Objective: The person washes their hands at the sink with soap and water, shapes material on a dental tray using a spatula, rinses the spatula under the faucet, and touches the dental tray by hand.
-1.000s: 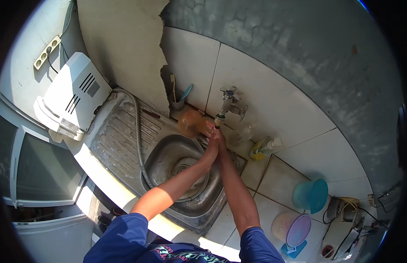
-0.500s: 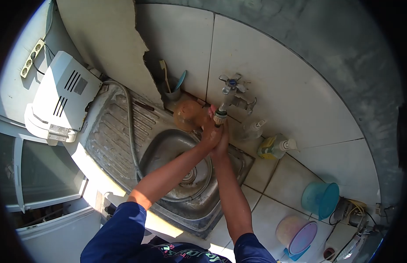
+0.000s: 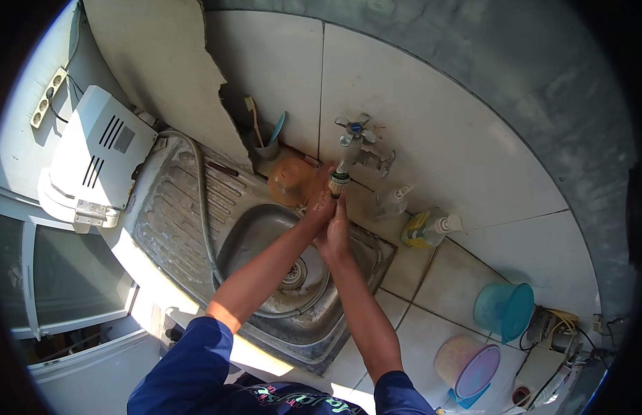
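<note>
Both hands are together over the sink (image 3: 314, 342), right under the tap's nozzle (image 3: 339, 181). My left hand (image 3: 321, 205) lies against the right one, its fingers stretched up and partly hidden behind the nozzle. My right hand (image 3: 336, 232) has its thumb pointing up, and its other fingers are mostly covered by the left hand. No object shows in either hand. Beside the left hand, a round orange-brown bowl (image 3: 288, 181) leans at the sink's back edge. Above the hands, the tap's cross handle (image 3: 355, 128) sits on the tiled wall.
Two pump bottles, one clear (image 3: 393, 202) and one with a yellow-green label (image 3: 426, 229), stand right of the tap. A toothbrush cup (image 3: 267, 146) is behind the bowl. A grey hose (image 3: 202, 187) crosses the drainboard. Teal (image 3: 499, 311) and pink (image 3: 454, 363) tubs stand at right.
My hands have shifted slightly left and down relative to the nozzle and turned against each other; the right thumb now shows. The whole view has moved a little left.
</note>
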`<action>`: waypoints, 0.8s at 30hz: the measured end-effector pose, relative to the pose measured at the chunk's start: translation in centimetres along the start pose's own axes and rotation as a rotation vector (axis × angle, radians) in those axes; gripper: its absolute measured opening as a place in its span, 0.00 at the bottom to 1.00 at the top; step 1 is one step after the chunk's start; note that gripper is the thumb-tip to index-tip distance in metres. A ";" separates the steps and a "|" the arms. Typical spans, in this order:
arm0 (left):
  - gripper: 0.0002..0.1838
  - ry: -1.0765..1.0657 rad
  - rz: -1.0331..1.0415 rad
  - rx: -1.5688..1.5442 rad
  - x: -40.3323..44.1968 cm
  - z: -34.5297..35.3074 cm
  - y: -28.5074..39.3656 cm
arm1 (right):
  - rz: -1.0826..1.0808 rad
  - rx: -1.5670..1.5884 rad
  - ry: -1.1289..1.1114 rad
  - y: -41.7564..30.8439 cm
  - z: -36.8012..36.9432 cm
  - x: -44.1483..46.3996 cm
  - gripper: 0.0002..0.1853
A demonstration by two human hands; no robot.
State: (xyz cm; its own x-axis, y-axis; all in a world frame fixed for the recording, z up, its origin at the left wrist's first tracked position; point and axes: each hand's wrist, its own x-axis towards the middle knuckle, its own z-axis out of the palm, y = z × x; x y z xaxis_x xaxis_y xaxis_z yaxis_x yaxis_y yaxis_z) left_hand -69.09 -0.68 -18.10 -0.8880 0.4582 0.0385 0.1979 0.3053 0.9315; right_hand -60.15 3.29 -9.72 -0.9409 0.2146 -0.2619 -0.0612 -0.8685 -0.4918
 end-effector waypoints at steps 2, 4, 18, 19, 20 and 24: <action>0.24 -0.005 -0.204 -0.083 -0.7 0.3 1.8 | -0.026 0.180 0.045 -0.5 -1.8 2.7 0.22; 0.23 0.067 -0.268 -0.119 -2.2 -0.8 10.4 | -0.067 0.106 0.085 -0.7 1.1 1.4 0.21; 0.23 0.270 -0.373 -1.193 -2.9 -0.2 10.9 | 0.197 0.139 0.046 -0.1 -0.4 0.9 0.19; 0.22 0.245 -0.282 -0.952 -2.4 1.4 9.1 | 0.190 0.141 0.040 -0.2 -2.6 2.9 0.19; 0.19 0.304 -0.238 -0.941 -2.4 2.2 9.5 | 0.126 0.085 -0.053 -1.0 -1.8 3.5 0.18; 0.15 0.183 -0.320 -1.194 -0.9 2.0 6.8 | 0.117 0.156 0.137 0.2 -0.4 -0.6 0.21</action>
State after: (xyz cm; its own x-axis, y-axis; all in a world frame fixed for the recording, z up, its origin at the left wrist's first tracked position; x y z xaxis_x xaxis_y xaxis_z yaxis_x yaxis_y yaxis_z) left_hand -66.15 2.67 -12.51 -0.8902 0.3516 -0.2898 -0.4527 -0.6098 0.6505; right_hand -59.45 3.17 -10.04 -0.8915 0.1580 -0.4246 -0.0153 -0.9472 -0.3204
